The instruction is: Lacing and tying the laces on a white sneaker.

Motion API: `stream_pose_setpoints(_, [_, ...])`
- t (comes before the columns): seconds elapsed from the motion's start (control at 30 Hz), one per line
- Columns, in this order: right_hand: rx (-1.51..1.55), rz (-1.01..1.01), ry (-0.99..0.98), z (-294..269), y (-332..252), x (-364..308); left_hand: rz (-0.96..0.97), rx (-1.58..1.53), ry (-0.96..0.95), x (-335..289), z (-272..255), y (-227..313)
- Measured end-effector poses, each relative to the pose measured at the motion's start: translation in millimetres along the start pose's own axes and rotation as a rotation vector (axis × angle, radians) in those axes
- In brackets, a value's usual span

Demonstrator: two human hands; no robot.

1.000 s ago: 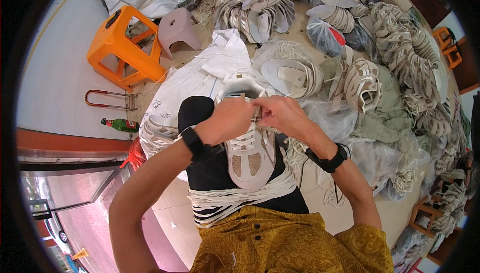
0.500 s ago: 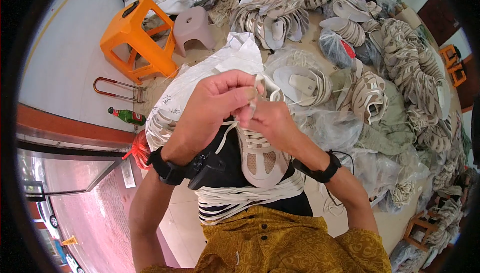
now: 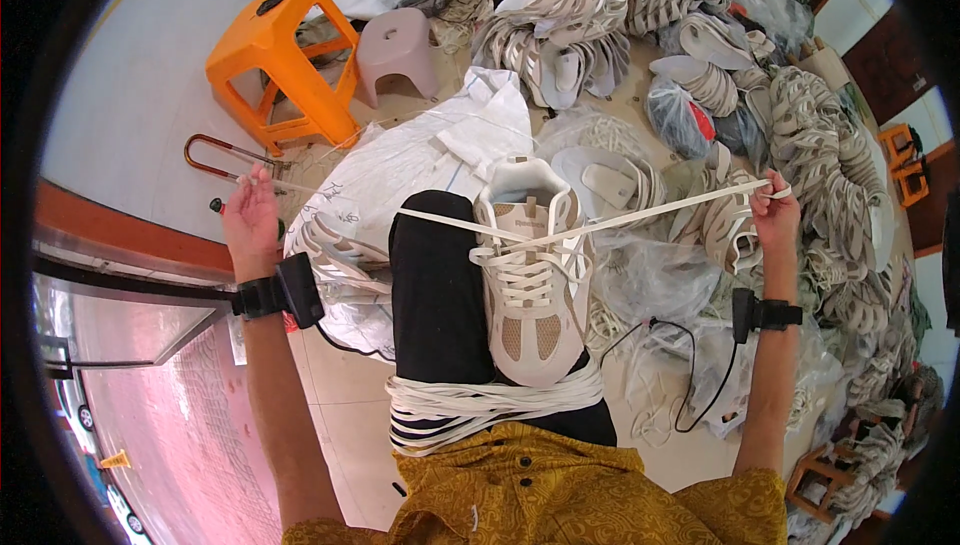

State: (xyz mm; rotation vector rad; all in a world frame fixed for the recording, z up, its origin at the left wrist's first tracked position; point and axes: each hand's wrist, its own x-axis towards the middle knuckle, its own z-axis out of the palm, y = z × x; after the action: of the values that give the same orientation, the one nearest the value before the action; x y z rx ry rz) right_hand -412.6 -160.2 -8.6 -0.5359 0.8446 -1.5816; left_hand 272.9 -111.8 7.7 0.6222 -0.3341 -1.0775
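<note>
A beige and white sneaker (image 3: 530, 335) rests on my black-clad thighs, toe toward me. Its flat cream shoelace (image 3: 660, 207) is threaded through the eyelets, and the two free ends cross over the tongue. Far out to the left, my left hand (image 3: 252, 217) pinches one end. My right hand (image 3: 776, 213) grips the other end out to the right, its fingers closed. Both lengths look stretched nearly straight between the shoe and my hands. A bundle of loose cream laces (image 3: 490, 410) lies across my lap, just below the shoe's toe.
Stacked shoe uppers (image 3: 830, 155) fill the right side, with more piles (image 3: 560, 25) at the far middle. A white sack (image 3: 400, 170) lies beyond my knees. An orange stool (image 3: 270, 55) and a small mauve stool (image 3: 397, 50) stand far left. Clear plastic bags (image 3: 650, 275) lie right of the shoe.
My hands were together over the shoe's tongue with the lace. They have spread wide apart to either side, drawing out the two lace ends and uncovering the shoe's opening.
</note>
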Motion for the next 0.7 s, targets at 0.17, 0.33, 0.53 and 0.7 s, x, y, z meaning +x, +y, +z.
stream_pose_setpoints(0.17, [-0.076, -0.048, 0.033, -40.2, -22.4, 11.4, 0.171, 0.110, 0.142, 11.1, -36.0, 17.0])
stream_pose_setpoints(0.33, [-0.184, -0.113, 0.193, -59.7, -44.1, 8.7, 0.399, 1.050, 0.040, 23.6, -60.1, 50.4])
stream_pose_setpoints(0.53, [-0.485, -0.121, 0.211, -48.9, -38.9, 4.1, 0.186, 1.115, -0.090, -8.2, 2.1, 23.9])
stream_pose_setpoints(0.7, [-0.845, -0.197, 0.096, 6.4, -4.8, -13.3, -0.075, 1.359, -0.579, -102.3, 77.8, -82.5])
